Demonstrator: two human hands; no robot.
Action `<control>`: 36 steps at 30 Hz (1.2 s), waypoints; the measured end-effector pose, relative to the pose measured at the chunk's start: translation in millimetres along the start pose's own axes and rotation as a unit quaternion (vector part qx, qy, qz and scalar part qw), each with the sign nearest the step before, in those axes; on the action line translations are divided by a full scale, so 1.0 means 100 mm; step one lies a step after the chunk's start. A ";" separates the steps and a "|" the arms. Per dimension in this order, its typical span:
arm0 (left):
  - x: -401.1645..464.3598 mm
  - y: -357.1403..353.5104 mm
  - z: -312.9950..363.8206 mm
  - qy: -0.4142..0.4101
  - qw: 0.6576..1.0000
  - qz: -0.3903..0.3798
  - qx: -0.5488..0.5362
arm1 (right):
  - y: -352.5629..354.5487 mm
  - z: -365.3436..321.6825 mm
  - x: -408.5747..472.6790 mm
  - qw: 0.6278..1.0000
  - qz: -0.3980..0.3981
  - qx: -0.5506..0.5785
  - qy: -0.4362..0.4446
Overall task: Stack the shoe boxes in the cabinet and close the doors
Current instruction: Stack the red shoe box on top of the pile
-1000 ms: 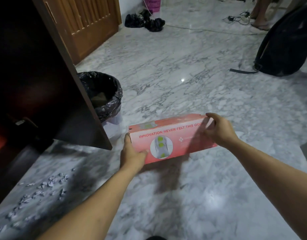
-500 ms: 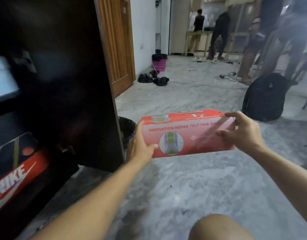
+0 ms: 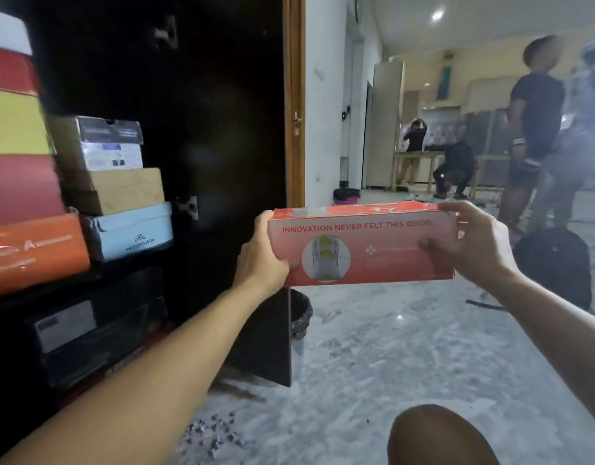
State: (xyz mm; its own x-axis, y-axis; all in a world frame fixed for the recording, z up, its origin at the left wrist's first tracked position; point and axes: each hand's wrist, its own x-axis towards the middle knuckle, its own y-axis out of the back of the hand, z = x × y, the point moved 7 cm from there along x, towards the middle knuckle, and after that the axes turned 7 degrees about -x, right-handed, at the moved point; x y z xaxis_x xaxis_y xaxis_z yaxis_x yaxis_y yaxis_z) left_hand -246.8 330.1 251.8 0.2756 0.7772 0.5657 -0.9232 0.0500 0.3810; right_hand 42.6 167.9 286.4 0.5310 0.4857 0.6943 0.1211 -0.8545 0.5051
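I hold a red-pink shoe box (image 3: 373, 250) level in the air in front of me, printed "INNOVATION NEVER FELT THIS GOOD". My left hand (image 3: 261, 260) grips its left end and my right hand (image 3: 470, 243) grips its right end. To the left stands the dark cabinet, its door (image 3: 222, 146) swung open between the box and the shelves. On a shelf sit stacked boxes: a light blue box (image 3: 132, 231), a tan box (image 3: 122, 189), a black-lidded box (image 3: 110, 142) and an orange box (image 3: 34, 256). A black box (image 3: 88, 333) lies on the shelf below.
A bin with a black liner (image 3: 301, 317) stands behind the door's lower edge. A black backpack (image 3: 554, 266) sits on the marble floor at right. Several people (image 3: 530, 135) stand in the background. My knee (image 3: 440, 434) shows at the bottom. Small debris (image 3: 215, 434) lies on the floor.
Both hands lifted the box from near the floor to chest height. My view rose and turned left, bringing the cabinet shelves with stacked boxes into sight.
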 end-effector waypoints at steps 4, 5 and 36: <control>0.14 0.64 0.21 -0.011 0.999 0.028 0.017 | 0.04 -0.55 0.11 0.999 0.004 0.037 0.018; 0.18 0.79 0.24 -0.013 0.999 0.035 0.020 | 0.03 -0.68 0.13 0.999 0.003 0.048 0.024; 1.44 4.12 1.66 -0.040 0.922 0.336 0.190 | -0.34 -4.08 1.60 0.929 0.083 0.304 0.194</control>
State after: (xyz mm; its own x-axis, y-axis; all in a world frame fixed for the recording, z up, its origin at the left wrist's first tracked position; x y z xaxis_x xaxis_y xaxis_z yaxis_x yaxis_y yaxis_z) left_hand -543.3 358.3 611.7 -0.2916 0.5036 0.8132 -0.7362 -0.6610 0.1453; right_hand -218.7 349.8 589.3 0.2564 0.2667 0.9290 0.5783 -0.8125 0.0736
